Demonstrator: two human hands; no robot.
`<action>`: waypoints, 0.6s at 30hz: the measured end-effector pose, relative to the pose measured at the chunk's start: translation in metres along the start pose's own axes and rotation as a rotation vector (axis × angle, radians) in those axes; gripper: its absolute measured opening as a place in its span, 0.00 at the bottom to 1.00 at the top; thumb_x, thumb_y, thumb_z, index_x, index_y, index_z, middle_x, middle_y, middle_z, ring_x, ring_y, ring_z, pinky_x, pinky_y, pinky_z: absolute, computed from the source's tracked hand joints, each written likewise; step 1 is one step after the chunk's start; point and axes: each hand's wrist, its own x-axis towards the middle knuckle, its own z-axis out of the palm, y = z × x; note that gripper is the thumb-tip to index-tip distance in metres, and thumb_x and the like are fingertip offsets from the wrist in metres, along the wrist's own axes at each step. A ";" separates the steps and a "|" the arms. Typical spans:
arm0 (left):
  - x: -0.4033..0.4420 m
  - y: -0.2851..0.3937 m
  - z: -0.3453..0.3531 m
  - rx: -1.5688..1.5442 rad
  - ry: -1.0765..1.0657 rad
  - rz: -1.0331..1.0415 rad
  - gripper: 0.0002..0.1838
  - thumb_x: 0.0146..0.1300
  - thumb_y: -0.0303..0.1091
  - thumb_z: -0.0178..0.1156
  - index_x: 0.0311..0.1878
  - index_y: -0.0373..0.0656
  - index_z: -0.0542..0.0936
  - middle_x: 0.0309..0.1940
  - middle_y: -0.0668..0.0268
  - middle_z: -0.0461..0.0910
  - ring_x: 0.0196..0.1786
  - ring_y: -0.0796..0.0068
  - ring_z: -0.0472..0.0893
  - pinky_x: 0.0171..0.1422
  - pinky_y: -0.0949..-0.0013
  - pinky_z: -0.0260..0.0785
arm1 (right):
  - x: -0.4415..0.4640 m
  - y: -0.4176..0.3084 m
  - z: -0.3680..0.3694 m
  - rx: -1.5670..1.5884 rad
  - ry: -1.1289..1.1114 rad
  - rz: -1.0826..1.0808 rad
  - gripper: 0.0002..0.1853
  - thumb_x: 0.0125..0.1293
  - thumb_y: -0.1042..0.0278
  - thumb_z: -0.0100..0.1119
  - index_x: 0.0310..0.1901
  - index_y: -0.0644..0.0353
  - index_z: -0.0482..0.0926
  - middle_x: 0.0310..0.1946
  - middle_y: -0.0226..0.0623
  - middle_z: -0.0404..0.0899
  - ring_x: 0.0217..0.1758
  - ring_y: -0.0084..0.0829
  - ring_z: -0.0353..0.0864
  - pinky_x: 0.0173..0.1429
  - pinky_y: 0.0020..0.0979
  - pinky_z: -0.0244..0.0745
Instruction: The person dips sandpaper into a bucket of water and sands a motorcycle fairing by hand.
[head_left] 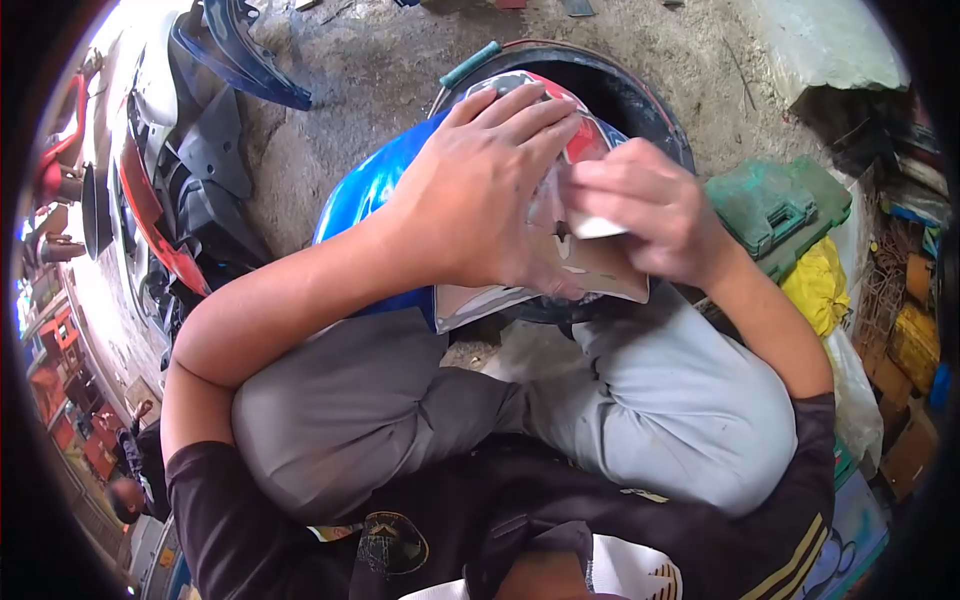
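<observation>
A round black bucket (610, 78) stands in the far middle, a glossy curved blue, red and bronze panel (365, 190) lying over its near side. The left hand (485, 180) lies across the panel, thumb spread wide; the right hand's (650, 205) fingers pinch a thin white piece (595, 226).

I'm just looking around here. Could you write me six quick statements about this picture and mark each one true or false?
1. The left hand lies on the blue-and-red panel. True.
2. The right hand is far away from the panel. False: it is right at the panel, holding a white piece.
3. Part of a dark tub shows beyond the panel. True.
4. The green case lies to the person's left. False: it lies to the right.
5. The yellow bundle lies beside the green case. True.
6. The trousers are bright red. False: they are grey.
</observation>
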 end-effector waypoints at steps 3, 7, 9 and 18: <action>-0.005 -0.001 -0.002 0.001 0.017 -0.003 0.72 0.36 0.70 0.87 0.81 0.31 0.74 0.80 0.46 0.76 0.86 0.42 0.69 0.92 0.41 0.56 | -0.008 0.012 -0.005 -0.067 -0.009 0.026 0.23 0.52 0.81 0.70 0.53 0.63 0.90 0.59 0.43 0.91 0.53 0.50 0.89 0.57 0.44 0.87; -0.008 -0.004 -0.001 0.017 0.038 0.002 0.72 0.36 0.71 0.87 0.81 0.32 0.74 0.80 0.46 0.76 0.86 0.42 0.69 0.92 0.41 0.56 | -0.018 -0.005 0.000 -0.018 -0.014 0.010 0.22 0.54 0.78 0.73 0.53 0.60 0.90 0.59 0.40 0.92 0.50 0.47 0.88 0.53 0.43 0.88; -0.009 -0.002 0.000 -0.003 0.025 0.005 0.72 0.35 0.71 0.87 0.81 0.32 0.74 0.80 0.46 0.76 0.86 0.42 0.69 0.92 0.41 0.56 | -0.012 -0.008 -0.003 -0.026 -0.016 0.010 0.21 0.54 0.77 0.75 0.53 0.60 0.90 0.58 0.40 0.92 0.49 0.46 0.88 0.54 0.42 0.88; -0.002 -0.004 -0.003 -0.012 0.014 -0.006 0.71 0.33 0.67 0.88 0.80 0.32 0.75 0.80 0.47 0.76 0.87 0.44 0.69 0.92 0.42 0.56 | -0.013 0.012 -0.010 -0.106 -0.035 0.008 0.21 0.54 0.72 0.75 0.52 0.61 0.90 0.57 0.38 0.92 0.52 0.42 0.88 0.54 0.39 0.90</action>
